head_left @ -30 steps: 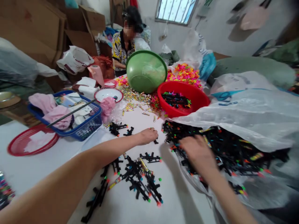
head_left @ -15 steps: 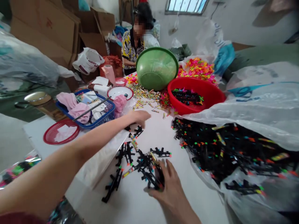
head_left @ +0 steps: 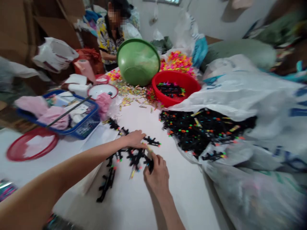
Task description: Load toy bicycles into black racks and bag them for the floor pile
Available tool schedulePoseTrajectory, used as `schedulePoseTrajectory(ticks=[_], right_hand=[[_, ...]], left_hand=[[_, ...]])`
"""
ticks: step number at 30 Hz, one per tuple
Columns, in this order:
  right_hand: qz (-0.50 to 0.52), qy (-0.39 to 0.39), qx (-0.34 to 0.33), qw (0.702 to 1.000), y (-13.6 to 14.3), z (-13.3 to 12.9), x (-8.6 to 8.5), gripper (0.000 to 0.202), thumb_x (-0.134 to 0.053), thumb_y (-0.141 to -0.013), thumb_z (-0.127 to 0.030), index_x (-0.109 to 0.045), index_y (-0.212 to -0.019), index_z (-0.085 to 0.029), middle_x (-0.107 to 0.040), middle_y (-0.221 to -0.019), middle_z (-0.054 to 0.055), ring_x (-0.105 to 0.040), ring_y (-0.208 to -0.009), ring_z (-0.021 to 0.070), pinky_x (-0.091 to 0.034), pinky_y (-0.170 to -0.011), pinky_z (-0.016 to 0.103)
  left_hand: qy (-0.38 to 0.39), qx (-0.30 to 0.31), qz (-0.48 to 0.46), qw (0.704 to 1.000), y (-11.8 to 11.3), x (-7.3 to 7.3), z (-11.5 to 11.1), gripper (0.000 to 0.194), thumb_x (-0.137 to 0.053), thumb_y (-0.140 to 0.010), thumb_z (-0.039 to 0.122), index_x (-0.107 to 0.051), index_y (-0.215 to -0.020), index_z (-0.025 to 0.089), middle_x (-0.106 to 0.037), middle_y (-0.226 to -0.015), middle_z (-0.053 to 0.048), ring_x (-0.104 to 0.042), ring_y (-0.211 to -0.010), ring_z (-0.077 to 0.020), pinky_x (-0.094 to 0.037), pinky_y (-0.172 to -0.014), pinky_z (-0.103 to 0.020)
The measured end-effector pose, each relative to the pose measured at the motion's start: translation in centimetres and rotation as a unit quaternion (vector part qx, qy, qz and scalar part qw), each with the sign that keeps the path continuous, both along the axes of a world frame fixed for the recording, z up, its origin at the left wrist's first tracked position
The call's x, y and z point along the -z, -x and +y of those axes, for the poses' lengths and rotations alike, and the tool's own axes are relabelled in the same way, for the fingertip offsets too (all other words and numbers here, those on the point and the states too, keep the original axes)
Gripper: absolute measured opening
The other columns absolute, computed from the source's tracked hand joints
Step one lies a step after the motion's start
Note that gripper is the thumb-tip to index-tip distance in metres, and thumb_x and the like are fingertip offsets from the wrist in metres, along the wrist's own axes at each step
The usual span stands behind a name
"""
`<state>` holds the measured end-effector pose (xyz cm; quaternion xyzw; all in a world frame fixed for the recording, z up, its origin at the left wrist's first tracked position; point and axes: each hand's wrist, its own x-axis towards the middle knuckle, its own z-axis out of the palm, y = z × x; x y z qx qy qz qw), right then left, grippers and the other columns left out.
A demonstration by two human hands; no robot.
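Over the white table, my left hand [head_left: 136,139] is closed, its fingertips on one end of a small yellow tube [head_left: 149,149]. My right hand [head_left: 158,174] curls round a black toy gun [head_left: 150,163] just in front of it, close to the tube's other end. Beneath and beside my left hand lie several more black toy guns [head_left: 135,157] with coloured tips. One toy gun [head_left: 151,141] lies apart, beyond my hands, and another [head_left: 105,187] is nearer to me on the left.
On the right a large heap of black toy guns [head_left: 192,127] spills from a white plastic bag. Behind it stand a red basin [head_left: 168,101] and a tilted green basin [head_left: 137,64]. A blue basket [head_left: 83,126] is at left. A person [head_left: 109,41] sits across the table.
My left hand has come back toward my right hand and closed on the tube. My right hand's fingers have drawn in round the toy gun. The view has swung to the right.
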<state>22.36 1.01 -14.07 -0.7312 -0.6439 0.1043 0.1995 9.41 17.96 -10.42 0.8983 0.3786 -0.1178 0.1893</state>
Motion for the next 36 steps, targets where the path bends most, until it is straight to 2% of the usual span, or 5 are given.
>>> schedulePoseTrajectory(ticks=[8, 17, 23, 27, 36], right_hand=[[-0.107, 0.005, -0.112, 0.988, -6.4, -0.3, -1.8, 0.050, -0.050, -0.079, -0.018, -0.045, -0.128, -0.028, -0.055, -0.116, 0.004, -0.049, -0.098, 0.0212, -0.038, -0.084, 0.035], [-0.326, -0.105, 0.038, 0.939, -22.4, 8.8, -15.2, 0.042, -0.056, -0.084, -0.026, -0.050, -0.125, -0.016, -0.048, -0.126, 0.015, -0.035, -0.119, 0.0364, -0.020, -0.098, 0.057], [-0.245, -0.012, -0.210, 0.947, -11.4, 3.5, -6.3, 0.051, -0.047, -0.081, -0.005, -0.047, -0.128, -0.025, -0.042, -0.136, 0.010, -0.038, -0.122, 0.0260, -0.028, -0.100, 0.044], [-0.200, 0.009, -0.110, 0.974, -7.3, 4.5, -0.1, 0.042, -0.038, -0.086, -0.005, -0.046, -0.126, -0.016, -0.049, -0.126, 0.014, -0.043, -0.114, 0.0235, -0.035, -0.093, 0.036], [-0.100, 0.059, -0.299, 0.947, -4.9, 1.6, -2.2, 0.032, -0.039, -0.092, -0.012, -0.050, -0.119, -0.023, -0.056, -0.101, 0.005, -0.051, -0.092, 0.0166, -0.042, -0.078, 0.027]], left_hand=[[0.013, 0.082, -0.045, 0.995, -1.7, 1.6, -1.5, 0.047, -0.059, -0.072, 0.032, -0.052, -0.116, 0.018, -0.059, -0.108, -0.010, -0.058, -0.098, -0.0253, -0.045, -0.083, -0.032], [0.006, 0.026, -0.016, 1.000, -7.2, 0.9, 0.4, 0.029, -0.055, -0.069, 0.023, -0.060, -0.097, 0.019, -0.065, -0.095, -0.008, -0.061, -0.091, -0.0249, -0.047, -0.076, -0.031], [-0.020, -0.073, -0.034, 0.997, -7.7, -0.2, 2.5, 0.037, -0.051, -0.077, 0.031, -0.056, -0.110, 0.015, -0.064, -0.100, -0.009, -0.061, -0.091, -0.0220, -0.047, -0.076, -0.027], [-0.079, -0.116, -0.056, 0.988, -10.6, 0.9, 2.4, 0.061, -0.053, -0.079, 0.047, -0.042, -0.126, 0.010, -0.049, -0.123, -0.019, -0.053, -0.107, -0.0287, -0.046, -0.086, -0.034], [-0.141, -0.037, -0.088, 0.985, -11.1, 3.6, 0.7, 0.026, -0.050, -0.090, 0.024, -0.053, -0.114, 0.015, -0.052, -0.118, -0.009, -0.050, -0.108, -0.0232, -0.046, -0.088, -0.043]])
